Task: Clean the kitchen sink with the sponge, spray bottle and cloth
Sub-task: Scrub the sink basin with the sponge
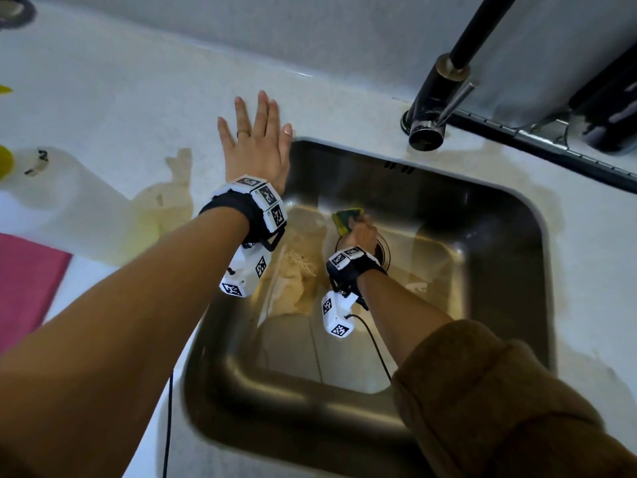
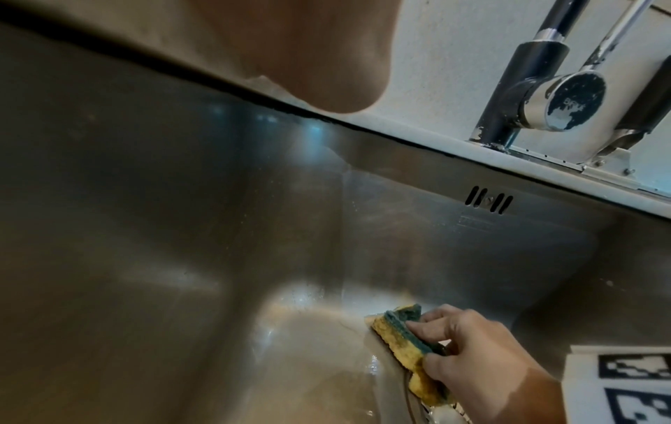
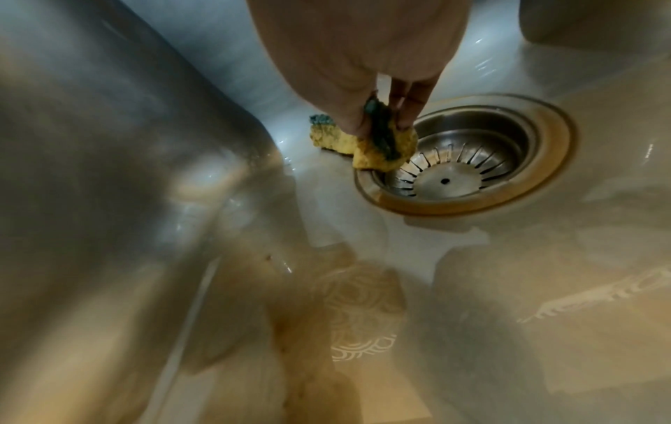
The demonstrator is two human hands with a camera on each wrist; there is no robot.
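Observation:
A steel sink (image 1: 510,236) is set in a pale counter. My right hand (image 1: 360,232) is down in the basin and grips a yellow sponge with a green scouring side (image 1: 348,219), pressed on the basin floor beside the round drain (image 3: 468,160). The same sponge (image 2: 410,341) shows between the fingers (image 2: 435,321) in the left wrist view, and the sponge (image 3: 366,149) is squashed at the drain rim in the right wrist view. My left hand (image 1: 256,139) lies flat, fingers spread, on the counter at the sink's far left corner. A white spray bottle (image 1: 58,201) lies at the left.
A black tap (image 1: 437,98) stands behind the sink, with a dark rail (image 1: 551,146) to its right. A pink cloth (image 1: 24,284) lies on the counter at the left edge. Overflow slots (image 2: 490,202) sit in the sink's back wall.

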